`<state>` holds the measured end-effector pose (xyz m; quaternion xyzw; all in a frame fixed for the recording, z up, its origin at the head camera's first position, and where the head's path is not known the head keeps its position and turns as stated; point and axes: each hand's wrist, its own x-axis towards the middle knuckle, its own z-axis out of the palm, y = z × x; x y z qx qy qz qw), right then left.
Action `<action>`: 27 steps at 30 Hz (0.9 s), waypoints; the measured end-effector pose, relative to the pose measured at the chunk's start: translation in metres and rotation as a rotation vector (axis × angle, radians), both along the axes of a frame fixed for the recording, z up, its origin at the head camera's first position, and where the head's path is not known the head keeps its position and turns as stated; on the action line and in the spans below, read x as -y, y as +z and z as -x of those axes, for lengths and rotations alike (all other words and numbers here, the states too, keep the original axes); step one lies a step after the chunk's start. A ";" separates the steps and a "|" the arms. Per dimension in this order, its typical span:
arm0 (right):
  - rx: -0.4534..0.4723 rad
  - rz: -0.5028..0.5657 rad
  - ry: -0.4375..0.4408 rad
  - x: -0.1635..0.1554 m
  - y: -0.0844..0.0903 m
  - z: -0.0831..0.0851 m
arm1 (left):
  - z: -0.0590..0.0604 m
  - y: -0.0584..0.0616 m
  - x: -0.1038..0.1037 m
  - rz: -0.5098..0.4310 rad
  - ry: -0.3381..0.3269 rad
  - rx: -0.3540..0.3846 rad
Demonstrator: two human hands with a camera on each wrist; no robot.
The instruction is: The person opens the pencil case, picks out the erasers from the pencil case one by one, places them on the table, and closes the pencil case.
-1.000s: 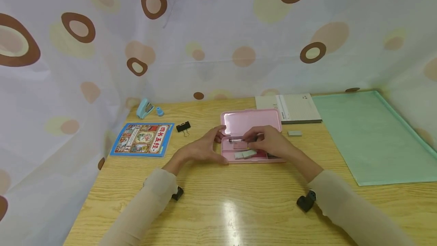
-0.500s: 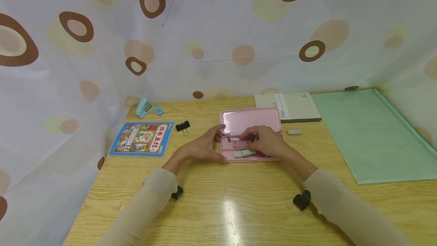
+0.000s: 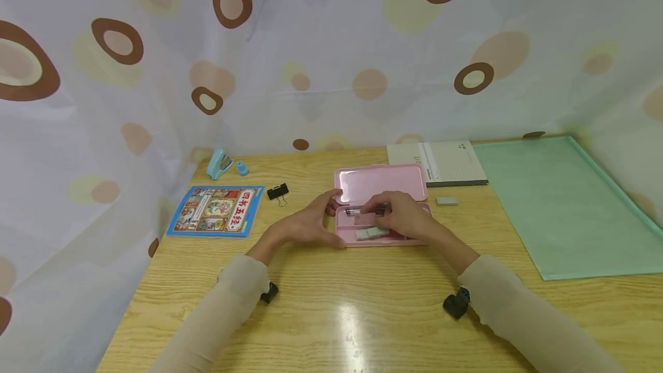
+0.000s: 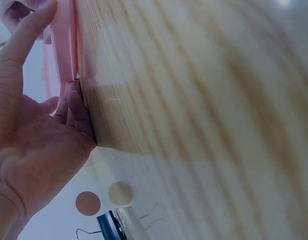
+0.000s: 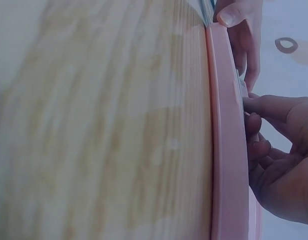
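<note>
Creeping slightly toward nine o'clock since the frame a second ago, the person's right hand (image 3: pixel 406 214) is now dipping its fingertips into the open pink plastic pencil case (image 3: pixel 346 236), while the left hand (image 3: pixel 309 223) is keeping its place at the case's nine o'clock end. Clasping that end in a wide span, the left hand is setting its straight thumb at the eight o'clock corner and bending its fingers by the hinge at ten o'clock. Right fingertips are drawing into a narrow bunch; whether they are pinching anything, I cannot tell. Slender and clear, a rod (image 3: pixel 353 210) is lying at nine o'clock just beside them; a pale grey oblong piece (image 3: pixel 371 233) is lying near them at six o'clock. Right knuckles are covering much of the tray's three o'clock half, including most of a red patch. Along the right wrist view, the case's near wall is hiding the interior; the left wrist view is cutting the case off at its top edge.
</note>
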<state>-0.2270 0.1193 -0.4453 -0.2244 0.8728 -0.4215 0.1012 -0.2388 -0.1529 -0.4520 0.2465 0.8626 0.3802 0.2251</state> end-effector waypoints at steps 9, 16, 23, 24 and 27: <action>-0.020 0.039 -0.060 -0.001 0.000 0.000 | 0.000 0.000 -0.001 0.002 -0.003 -0.008; 0.060 0.114 -0.171 -0.028 0.004 0.003 | 0.000 0.001 -0.001 0.000 -0.001 -0.003; 0.133 0.122 -0.281 -0.078 0.011 0.004 | -0.002 0.001 -0.001 0.001 0.000 -0.003; 0.138 0.120 -0.292 -0.087 0.012 0.004 | -0.002 0.001 0.000 -0.001 0.000 -0.003; 0.130 0.120 -0.322 -0.111 0.011 0.003 | -0.002 0.001 0.000 -0.003 0.003 0.005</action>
